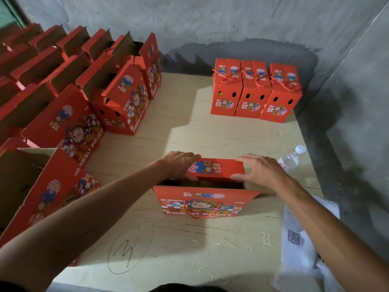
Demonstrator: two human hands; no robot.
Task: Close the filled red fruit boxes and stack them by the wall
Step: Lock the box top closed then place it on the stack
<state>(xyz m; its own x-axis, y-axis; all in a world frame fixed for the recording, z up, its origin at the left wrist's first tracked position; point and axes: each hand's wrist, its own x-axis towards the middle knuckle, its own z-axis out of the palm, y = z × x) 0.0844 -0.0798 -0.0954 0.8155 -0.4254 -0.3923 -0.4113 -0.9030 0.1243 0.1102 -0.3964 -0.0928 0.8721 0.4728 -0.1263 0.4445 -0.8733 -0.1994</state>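
From my head camera I look down at a pale wooden table (pixel 189 131). Right in the middle sits the red fruit box (pixel 207 199) I am working on. Its top is still open, and I can see something dark and yellowish inside (too dark to tell what). A red rope handle (pixel 203 211) hangs on its front side.

My left hand (pixel 179 163) lies on the far flap (pixel 216 168) at its left end, fingers mostly straight and flat on top. My right hand (pixel 259 169) is on the right end of that flap, fingers spread, thumb against the flap's near edge. The flap leans over the open top.

At about 1 o'clock, up against the grey wall (pixel 231 24), three closed boxes (pixel 255 91) stand touching in a row, with rope handles tied on top.

From 9 to 11 o'clock there are lots of open boxes (pixel 84 87) in rows, flaps standing up.

At 3 o'clock a clear water bottle (pixel 291 159) lies near the table edge. At 4 o'clock there is white paper (pixel 294 228) with a square code on it. At 6 o'clock someone drew a circled scribble (pixel 129 247) on the wood.
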